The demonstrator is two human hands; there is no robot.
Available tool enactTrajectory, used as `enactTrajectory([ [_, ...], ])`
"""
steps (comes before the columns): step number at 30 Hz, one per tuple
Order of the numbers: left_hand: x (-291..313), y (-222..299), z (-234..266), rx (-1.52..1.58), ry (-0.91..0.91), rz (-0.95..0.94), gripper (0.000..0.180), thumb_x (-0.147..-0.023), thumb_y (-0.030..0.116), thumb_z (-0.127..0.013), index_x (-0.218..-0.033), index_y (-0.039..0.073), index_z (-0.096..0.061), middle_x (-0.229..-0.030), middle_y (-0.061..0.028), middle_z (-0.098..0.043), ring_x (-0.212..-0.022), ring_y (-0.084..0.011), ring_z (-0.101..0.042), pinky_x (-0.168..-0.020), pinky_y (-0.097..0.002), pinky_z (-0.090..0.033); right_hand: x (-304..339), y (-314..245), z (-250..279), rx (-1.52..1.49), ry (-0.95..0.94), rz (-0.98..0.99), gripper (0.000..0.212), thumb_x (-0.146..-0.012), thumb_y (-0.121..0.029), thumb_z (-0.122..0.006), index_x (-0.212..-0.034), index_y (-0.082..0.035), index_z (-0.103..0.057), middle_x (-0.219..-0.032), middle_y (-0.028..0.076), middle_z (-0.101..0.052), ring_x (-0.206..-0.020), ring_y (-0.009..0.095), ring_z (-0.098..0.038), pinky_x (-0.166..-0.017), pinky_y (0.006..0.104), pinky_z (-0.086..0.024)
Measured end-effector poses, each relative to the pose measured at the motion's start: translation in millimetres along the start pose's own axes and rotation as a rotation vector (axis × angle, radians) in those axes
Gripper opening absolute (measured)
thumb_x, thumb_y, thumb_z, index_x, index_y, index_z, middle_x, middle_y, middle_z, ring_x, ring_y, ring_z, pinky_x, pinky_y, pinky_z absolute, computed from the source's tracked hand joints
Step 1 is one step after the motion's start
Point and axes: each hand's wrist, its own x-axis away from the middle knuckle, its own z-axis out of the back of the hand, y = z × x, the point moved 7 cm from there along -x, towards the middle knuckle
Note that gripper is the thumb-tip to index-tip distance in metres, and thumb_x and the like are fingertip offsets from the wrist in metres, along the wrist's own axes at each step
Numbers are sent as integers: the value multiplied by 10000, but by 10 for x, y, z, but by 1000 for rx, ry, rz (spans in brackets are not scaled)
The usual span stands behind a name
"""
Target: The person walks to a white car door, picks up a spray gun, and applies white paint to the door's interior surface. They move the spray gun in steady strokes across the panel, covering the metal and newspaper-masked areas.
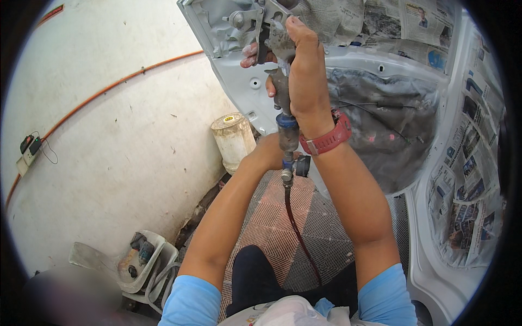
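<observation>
A paint-smeared spray gun is held upright by my right hand. Its fingers wrap round the grip, and some fingertips carry whitish paint. Below the grip hang a blue-topped cylindrical fitting and a round dark gauge. A dark red hose runs down from them toward my legs. My left hand is behind the fitting, its fingers hidden, so its hold cannot be made out. Just beyond the gun is a silver-grey vehicle door, partly covered with newspaper.
A stained white plastic drum stands by the wall. At lower left is a dirty plastic chair with dark items on it. An orange conduit crosses the wall. Newspaper-masked bodywork rises on my right. Ribbed mats cover the floor.
</observation>
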Motion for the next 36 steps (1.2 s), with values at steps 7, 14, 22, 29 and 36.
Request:
enactTrajectory([
  [7,-161,-392,-240,114,99,-92,561,-938,507,-787,-1274,68,-696,-1186,-249,-774,-1132,-454,-730,-967,-528,-582,-7,76,5,50,34,9,681,-1131,-634,-431,-1139,-12,-709,-864,112,-768,-755,198,-797,-402,282,-462],
  [14,-273,-427,-196,129,141,-33,512,-925,444,-802,-1243,56,-700,-1163,-265,-770,-1108,-469,-730,-956,-529,-588,-7,172,14,53,67,50,763,-1122,-704,-425,-1135,2,-715,-858,118,-767,-743,202,-799,-389,270,-477],
  [22,-81,-166,-8,42,-62,107,481,-908,398,-809,-1222,49,-703,-1155,-271,-767,-1102,-474,-729,-952,-527,-588,1,201,77,16,114,88,787,-1097,-739,-439,-1212,-2,-689,-916,147,-769,-794,233,-808,-406,273,-467],
  [29,-39,-269,-68,16,-114,161,456,-893,358,-814,-1204,43,-706,-1148,-278,-765,-1096,-479,-727,-949,-524,-589,18,201,22,55,41,48,778,-1106,-726,-426,-1213,0,-685,-913,160,-770,-811,234,-810,-418,269,-473],
  [36,-44,-327,-99,-32,-9,72,429,-849,293,-811,-1164,18,-715,-1150,-288,-763,-1095,-486,-723,-957,-516,-590,12,127,-74,135,-11,67,753,-1118,-700,-400,-1222,-9,-678,-937,160,-780,-828,250,-808,-430,289,-465],
])
